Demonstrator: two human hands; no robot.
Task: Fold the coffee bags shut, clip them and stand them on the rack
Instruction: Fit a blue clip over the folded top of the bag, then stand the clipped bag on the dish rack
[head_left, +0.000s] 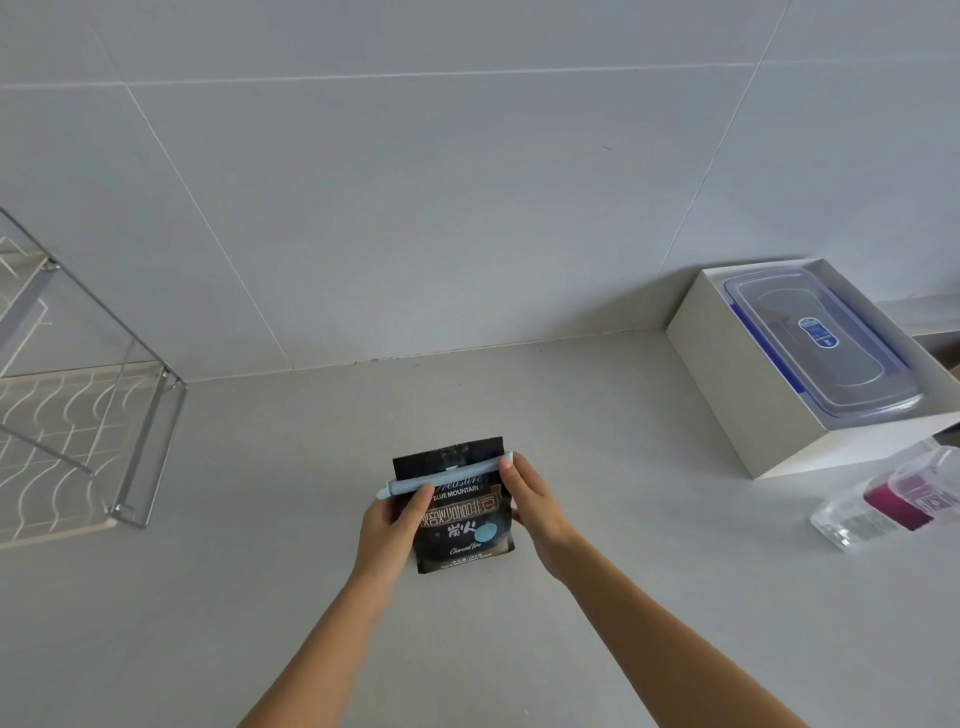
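A black coffee bag (465, 525) with white and gold lettering lies on the grey counter in the middle of the view. A pale blue bar clip (457, 475) runs across the bag near its top. My left hand (392, 525) pinches the clip's left end and holds the bag's left edge. My right hand (530, 499) pinches the clip's right end with thumb and fingers, and covers the bag's right edge. The metal wire rack (78, 415) stands at the far left against the wall.
A white open box (748, 415) holding a clear lidded plastic container (821, 343) sits at the back right. A clear packet (893, 499) with red contents lies at the right edge. A tiled wall rises behind the counter.
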